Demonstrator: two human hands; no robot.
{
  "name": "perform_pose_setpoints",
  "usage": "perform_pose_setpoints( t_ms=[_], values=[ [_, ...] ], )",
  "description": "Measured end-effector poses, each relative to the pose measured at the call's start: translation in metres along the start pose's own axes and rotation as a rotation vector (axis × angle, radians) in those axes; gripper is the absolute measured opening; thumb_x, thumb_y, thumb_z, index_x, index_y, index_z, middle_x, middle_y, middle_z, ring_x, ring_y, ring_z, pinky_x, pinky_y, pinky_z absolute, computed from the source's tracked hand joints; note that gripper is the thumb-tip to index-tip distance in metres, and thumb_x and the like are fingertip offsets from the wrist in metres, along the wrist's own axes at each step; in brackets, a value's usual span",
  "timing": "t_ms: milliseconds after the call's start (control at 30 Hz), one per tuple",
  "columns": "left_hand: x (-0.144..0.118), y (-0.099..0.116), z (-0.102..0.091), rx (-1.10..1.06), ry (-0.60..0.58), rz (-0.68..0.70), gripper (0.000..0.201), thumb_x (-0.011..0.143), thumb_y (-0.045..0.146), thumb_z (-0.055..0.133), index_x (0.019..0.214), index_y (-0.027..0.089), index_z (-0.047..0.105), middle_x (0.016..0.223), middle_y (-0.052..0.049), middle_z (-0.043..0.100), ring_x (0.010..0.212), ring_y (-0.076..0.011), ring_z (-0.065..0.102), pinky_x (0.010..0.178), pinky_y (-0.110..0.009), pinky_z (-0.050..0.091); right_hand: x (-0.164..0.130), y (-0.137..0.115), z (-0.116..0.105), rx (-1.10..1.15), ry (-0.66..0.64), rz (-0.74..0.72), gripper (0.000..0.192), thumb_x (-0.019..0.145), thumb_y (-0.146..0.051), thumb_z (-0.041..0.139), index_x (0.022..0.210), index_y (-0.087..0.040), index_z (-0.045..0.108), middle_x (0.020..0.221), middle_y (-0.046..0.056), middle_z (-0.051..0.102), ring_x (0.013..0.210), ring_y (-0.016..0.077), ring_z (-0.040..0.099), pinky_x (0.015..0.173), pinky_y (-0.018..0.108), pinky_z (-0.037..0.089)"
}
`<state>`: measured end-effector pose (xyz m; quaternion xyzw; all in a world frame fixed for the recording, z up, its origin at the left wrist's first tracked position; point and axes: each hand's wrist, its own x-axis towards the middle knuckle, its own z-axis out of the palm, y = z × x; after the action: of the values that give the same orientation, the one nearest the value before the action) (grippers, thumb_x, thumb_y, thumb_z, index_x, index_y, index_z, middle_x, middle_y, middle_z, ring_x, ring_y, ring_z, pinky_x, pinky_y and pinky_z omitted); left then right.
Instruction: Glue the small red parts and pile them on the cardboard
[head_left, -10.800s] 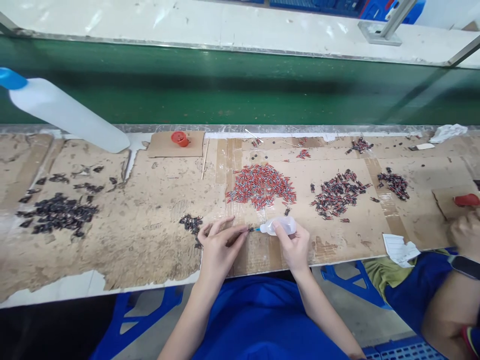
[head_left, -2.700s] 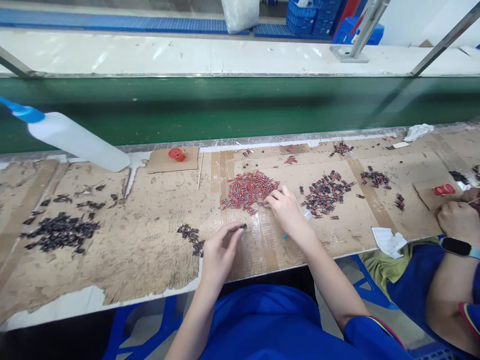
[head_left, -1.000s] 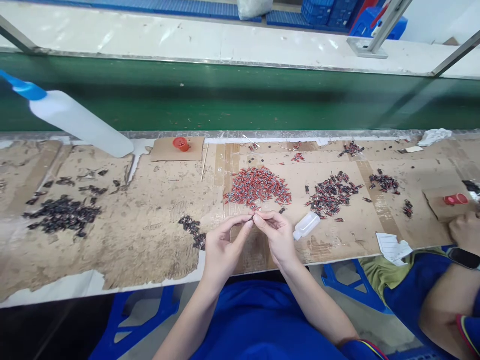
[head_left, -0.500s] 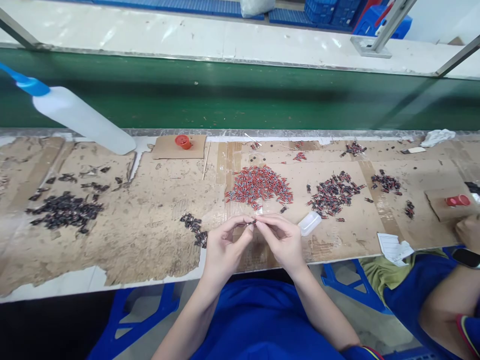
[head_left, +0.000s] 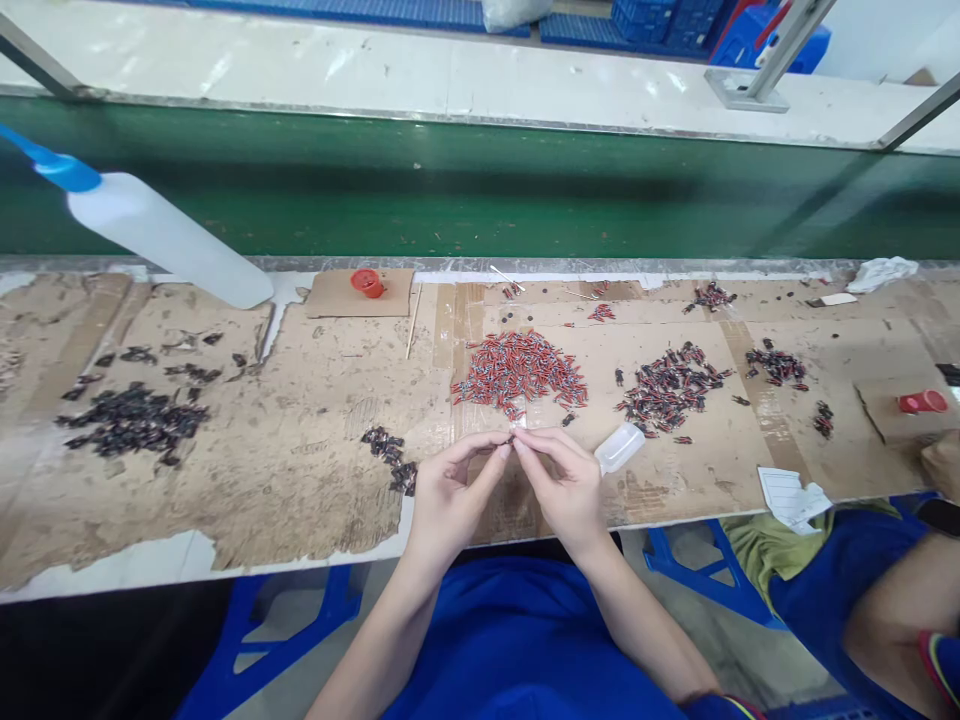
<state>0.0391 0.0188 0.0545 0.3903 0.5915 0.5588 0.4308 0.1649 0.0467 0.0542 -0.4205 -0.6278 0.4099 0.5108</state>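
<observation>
Left hand [head_left: 450, 490] and right hand [head_left: 564, 487] both pinching one tiny part [head_left: 511, 439] between fingertips, red pile [head_left: 520, 367] lying just beyond, small bottle [head_left: 619, 447] resting beside right hand

Large white bottle [head_left: 169, 240] with blue cap upper left, black parts pile [head_left: 131, 420] left, red cap [head_left: 367, 282] on cardboard scrap upper centre, green conveyor belt [head_left: 480, 190] behind, crumpled paper [head_left: 796, 495] (lower right).
</observation>
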Motion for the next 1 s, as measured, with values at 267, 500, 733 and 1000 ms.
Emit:
perform_pose_setpoints(
  t_ms=[267,500,733,1000],
  values=[
    [0.002,-0.004,0.009,0.100,-0.173,0.089,0.026,0.085,0.031,0.064,0.109,0.021,0.067,0.102,-0.006,0.075,0.098,-0.0189,0.069,0.094,-0.033,0.053,0.000,0.010,-0.020,-0.194,0.003,-0.065,0.016,0.089,-0.018,0.062,0.099,-0.023,0.072,0.092,0.005,0.075,0.084,0.0174,0.070,0.079,0.031,0.058],
    [0.022,-0.010,-0.053,0.759,0.108,0.301,0.025,0.089,0.031,0.053,0.108,0.022,0.066,0.107,-0.010,0.071,0.107,-0.0270,0.061,0.099,-0.047,0.043,0.015,0.028,-0.087,-0.647,0.445,0.091,0.026,0.089,-0.036,0.056,0.098,-0.016,0.069,0.099,0.013,0.072,0.092,0.0240,0.067,0.085,0.041,0.054],
    [0.034,-0.025,-0.100,1.159,0.119,0.173,0.028,0.088,0.030,0.046,0.079,0.025,0.072,0.088,-0.012,0.074,0.101,-0.0361,0.056,0.089,-0.056,0.034,0.012,0.006,-0.092,-0.953,0.192,0.534,0.064,0.083,-0.059,0.055,0.126,-0.012,0.055,0.095,0.015,0.071,0.084,0.0322,0.067,0.077,0.044,0.048],
    [0.034,-0.027,-0.106,1.140,0.022,0.248,0.025,0.086,0.031,0.048,0.078,0.028,0.072,0.084,-0.008,0.074,0.097,-0.0329,0.060,0.089,-0.051,0.029,0.014,0.006,-0.077,-0.725,0.124,0.691,0.060,0.075,-0.046,0.065,0.123,-0.012,0.058,0.087,0.012,0.073,0.078,0.0290,0.068,0.073,0.038,0.048]
  ],
)
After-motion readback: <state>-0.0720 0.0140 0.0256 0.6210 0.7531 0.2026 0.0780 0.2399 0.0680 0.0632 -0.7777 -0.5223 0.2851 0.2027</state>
